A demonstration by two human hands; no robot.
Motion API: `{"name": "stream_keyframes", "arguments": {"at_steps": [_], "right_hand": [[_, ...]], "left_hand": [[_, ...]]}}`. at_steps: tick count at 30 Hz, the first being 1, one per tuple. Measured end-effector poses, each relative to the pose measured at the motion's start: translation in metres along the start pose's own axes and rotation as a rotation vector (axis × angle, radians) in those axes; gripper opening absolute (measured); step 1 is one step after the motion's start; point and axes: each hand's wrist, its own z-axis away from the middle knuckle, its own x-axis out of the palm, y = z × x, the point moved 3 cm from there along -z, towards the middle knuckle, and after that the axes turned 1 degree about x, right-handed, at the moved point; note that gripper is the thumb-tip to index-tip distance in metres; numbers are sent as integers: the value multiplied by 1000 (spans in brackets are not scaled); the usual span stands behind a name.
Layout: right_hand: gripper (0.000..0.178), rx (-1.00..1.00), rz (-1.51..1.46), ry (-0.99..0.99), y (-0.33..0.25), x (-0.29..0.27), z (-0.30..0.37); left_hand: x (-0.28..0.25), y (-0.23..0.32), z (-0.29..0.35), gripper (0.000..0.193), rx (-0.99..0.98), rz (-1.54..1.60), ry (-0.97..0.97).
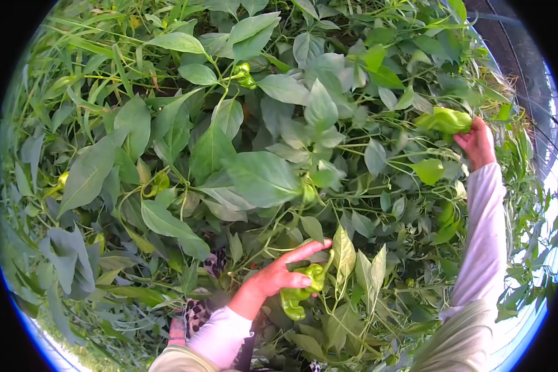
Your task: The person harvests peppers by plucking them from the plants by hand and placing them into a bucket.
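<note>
Low in the middle, my left hand [278, 276] is closed around a wrinkled green pepper [296, 304], thumb across its top and index finger stretched out along the stem. A pale leafy stalk [346, 260] rises right beside that pepper; whether the two are still joined I cannot tell. Far out to the right, my right hand [479, 144] grips the end of a bigger yellow-green pepper [443, 120]. The fingers there are partly hidden behind it. Its other end points left among the leaves.
Dense pepper plants with broad leaves [263, 180] fill the view. Smaller peppers show at a stem top [244, 77] and among the left foliage [159, 185]. Tall grass [99, 49] stands at the upper left. Dark and pale sheeting [521, 56] runs along the right edge.
</note>
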Motion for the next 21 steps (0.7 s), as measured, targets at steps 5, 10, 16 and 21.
{"name": "stream_keyframes", "arguments": {"at_steps": [5,10,16,21], "right_hand": [[35,-195,-34,-29,-82,-42,81],[20,-157,28,-660,-40,88,199],[4,-306,482,-896,43,254,268],[15,-985,807,-728,79,292,267]], "left_hand": [[2,-6,12,89,-36,522,-10],[1,8,16,89,190,679,-245],[7,23,20,101,203,680,17],[15,33,28,122,152,513,53]]}}
